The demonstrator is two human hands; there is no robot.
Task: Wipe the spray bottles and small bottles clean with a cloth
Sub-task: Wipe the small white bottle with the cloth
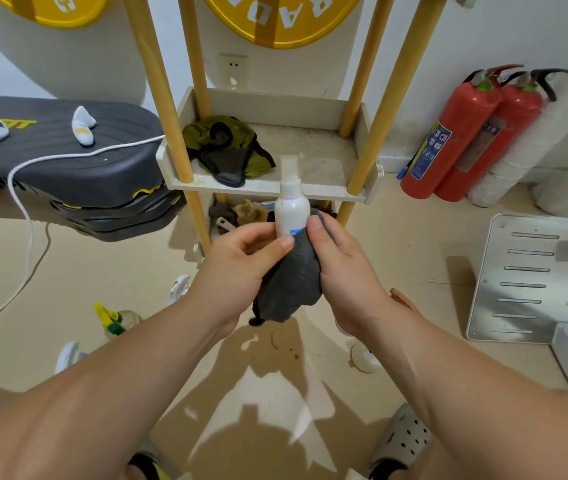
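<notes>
A small white spray bottle point(291, 206) with a clear cap stands upright between my hands, in front of the shelf. My left hand point(244, 261) pinches its lower part from the left, thumb on the front. My right hand point(338, 268) grips a dark grey cloth point(293, 282) wrapped around the bottle's base, thumb pressed against the bottle's right side. The cloth hangs down below both hands. On the floor lie a yellow-and-green trigger spray bottle point(116, 322) at the left, a white bottle point(68, 355) near my left forearm and a small clear bottle point(365, 358) under my right forearm.
A white shelf unit point(310, 188) with wooden posts stands just ahead, holding an olive-green rag point(227, 147). Two red fire extinguishers point(466, 133) lean at the right wall. A metal plate point(535, 278) lies on the floor at right. A dark treadmill-like machine point(68, 161) with a white cable is at left.
</notes>
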